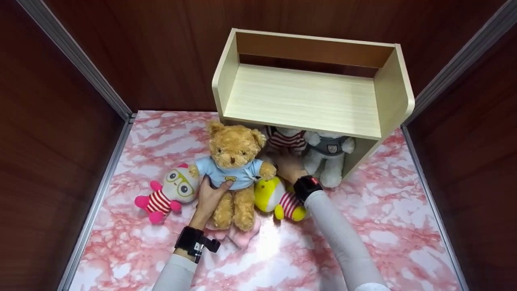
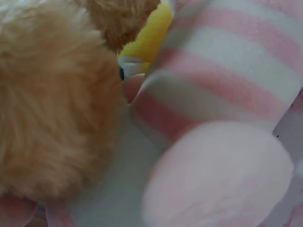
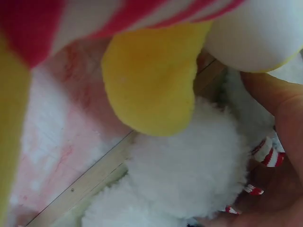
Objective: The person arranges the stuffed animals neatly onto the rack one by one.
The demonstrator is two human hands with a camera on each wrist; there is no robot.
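My left hand grips a brown teddy bear in a light blue shirt. The thumb lies across its belly; the fingers are hidden behind it. Under the bear's legs is a pink plush toy, its striped body large in the left wrist view. Beneath the shelf my right hand presses on a plush toy in a red-and-white striped sweater, and stripes show between its fingers. A white plush bear in a grey top sits beside that toy.
A yellow-and-white plush toy with a striped body lies beside my right wrist. Left of the bear lies a pink plush toy with green glasses. The pale wooden shelf stands against the dark back wall.
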